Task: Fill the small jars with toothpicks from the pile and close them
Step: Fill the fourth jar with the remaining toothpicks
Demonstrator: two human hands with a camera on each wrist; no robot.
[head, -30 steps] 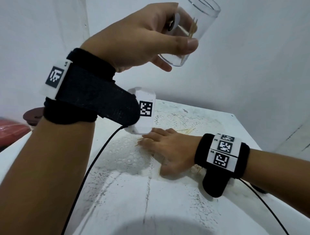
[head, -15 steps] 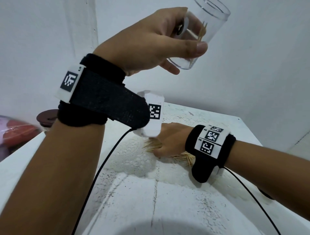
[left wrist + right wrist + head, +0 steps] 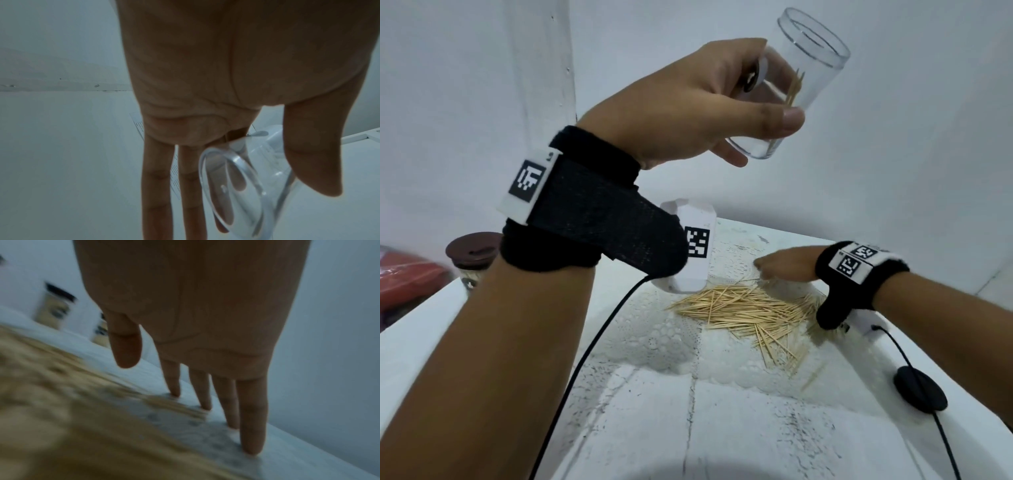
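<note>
My left hand [image 3: 726,102] holds a clear open jar [image 3: 801,78] high above the table, thumb in front and fingers behind, mouth tilted up to the right. A few toothpicks [image 3: 795,89] stand inside it. The left wrist view shows the jar [image 3: 242,186] from below between thumb and fingers. The toothpick pile [image 3: 750,308] lies on the white table [image 3: 774,428]. My right hand [image 3: 786,265] lies flat behind the pile with straight fingers touching the table. In the right wrist view the fingertips [image 3: 252,449] touch the surface beside the blurred toothpicks [image 3: 61,402].
A jar with a brown lid [image 3: 471,255] stands at the table's left edge, and the right wrist view shows two capped jars [image 3: 55,311] blurred. A black round lid [image 3: 920,392] lies at the right. A red object [image 3: 410,284] sits far left. Cables hang from both wrists.
My right hand has slid right and back off the toothpicks, so the pile now shows in the open. The left hand keeps the jar raised.
</note>
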